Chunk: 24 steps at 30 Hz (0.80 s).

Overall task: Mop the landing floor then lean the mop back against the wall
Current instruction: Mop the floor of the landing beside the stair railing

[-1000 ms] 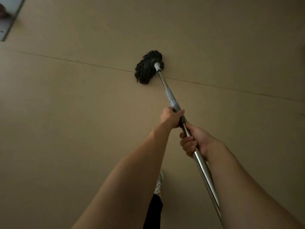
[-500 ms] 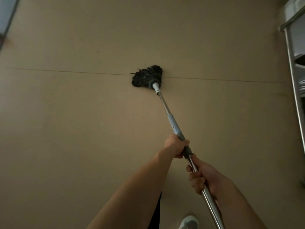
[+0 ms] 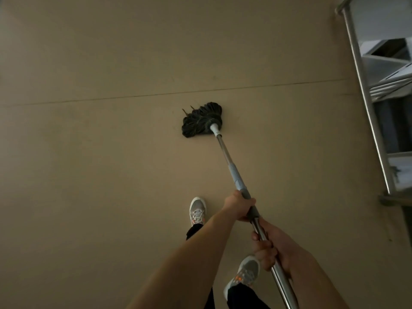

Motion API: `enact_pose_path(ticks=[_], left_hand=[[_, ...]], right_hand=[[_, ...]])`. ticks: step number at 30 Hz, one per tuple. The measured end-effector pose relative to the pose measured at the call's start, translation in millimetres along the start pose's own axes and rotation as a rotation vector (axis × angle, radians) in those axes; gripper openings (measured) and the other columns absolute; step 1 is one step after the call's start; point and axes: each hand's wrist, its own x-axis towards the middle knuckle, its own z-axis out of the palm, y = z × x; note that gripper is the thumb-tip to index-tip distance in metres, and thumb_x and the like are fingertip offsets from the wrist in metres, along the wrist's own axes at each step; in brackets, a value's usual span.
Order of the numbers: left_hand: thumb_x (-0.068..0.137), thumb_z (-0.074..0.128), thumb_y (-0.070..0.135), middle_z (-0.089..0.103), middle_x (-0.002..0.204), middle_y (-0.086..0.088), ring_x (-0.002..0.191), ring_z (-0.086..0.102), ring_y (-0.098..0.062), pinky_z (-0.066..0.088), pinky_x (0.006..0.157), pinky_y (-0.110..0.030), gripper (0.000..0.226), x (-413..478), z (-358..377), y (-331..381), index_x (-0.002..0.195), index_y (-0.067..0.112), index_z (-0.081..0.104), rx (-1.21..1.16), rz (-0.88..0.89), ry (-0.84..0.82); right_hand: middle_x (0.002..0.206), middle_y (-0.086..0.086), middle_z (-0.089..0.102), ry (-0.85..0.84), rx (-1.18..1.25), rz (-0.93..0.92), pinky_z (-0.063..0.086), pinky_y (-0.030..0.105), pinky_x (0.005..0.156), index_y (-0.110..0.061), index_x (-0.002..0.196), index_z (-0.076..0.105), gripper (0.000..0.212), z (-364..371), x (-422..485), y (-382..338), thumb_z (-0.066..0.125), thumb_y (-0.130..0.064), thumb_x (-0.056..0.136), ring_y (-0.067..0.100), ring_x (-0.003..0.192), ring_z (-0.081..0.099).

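Head view: since half a second ago the mop head (image 3: pixel 201 120) has come back off the floor seam (image 3: pixel 156 94) and now lies on the tan landing floor (image 3: pixel 89 175) just below that line, near the frame's centre. The metal railing post (image 3: pixel 365 94) at the right edge takes up more of the frame, and both grey sneakers show, one (image 3: pixel 197 211) below the mop head, the other (image 3: pixel 244 274) lower down.

The left hand (image 3: pixel 238 207) is wrapped tight around the grey collar of the mop handle (image 3: pixel 229 161). The right hand (image 3: pixel 270 247) is closed around the bare steel shaft just below it.

No containers are in view.

The handle's lower end runs out of the bottom edge. Beyond the post, pale stair steps (image 3: pixel 388 70) are cut off at the right edge and dim.
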Motion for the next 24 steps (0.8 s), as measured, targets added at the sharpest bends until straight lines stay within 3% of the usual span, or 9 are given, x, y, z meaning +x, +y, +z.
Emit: enact_pose_path(ticks=[8,16,20,24], left_hand=[[0.091,0.069,0.028,0.064,0.117,-0.017,0.098,0.069,-0.033,0.061,0.075,-0.052,0.046,83,-65,95,0.127,0.006,0.049,-0.166,0.083,0.023],[0.090,0.069,0.030,0.068,0.111,-0.019,0.093,0.072,-0.034,0.062,0.072,-0.051,0.042,180,-154,210,0.119,0.005,0.052,-0.064,0.212,0.093],[0.090,0.069,0.033,0.068,0.108,-0.017,0.091,0.072,-0.032,0.063,0.069,-0.049,0.043,198,-179,228,0.119,0.005,0.054,0.006,0.221,0.122],[0.090,0.069,0.031,0.069,0.109,-0.017,0.087,0.073,-0.032,0.063,0.068,-0.046,0.042,188,-175,207,0.120,0.006,0.053,-0.029,0.181,0.057]], right_hand=[[0.039,-0.006,0.029,-0.092,0.006,-0.080,0.027,0.010,0.030,-0.012,0.060,0.050,0.063,56,36,-124,0.040,-0.065,0.092,0.005,0.024,0.027],[0.038,-0.008,0.033,-0.177,0.001,-0.195,0.026,0.011,0.029,-0.012,0.058,0.054,0.067,128,100,-262,0.037,-0.068,0.092,0.003,0.023,0.031],[0.038,-0.008,0.033,-0.199,0.032,-0.210,0.026,0.012,0.029,-0.013,0.060,0.051,0.065,151,115,-283,0.038,-0.069,0.092,0.003,0.023,0.030],[0.040,-0.008,0.032,-0.143,0.044,-0.199,0.027,0.011,0.030,-0.016,0.065,0.048,0.062,147,115,-257,0.037,-0.072,0.091,0.003,0.025,0.029]])
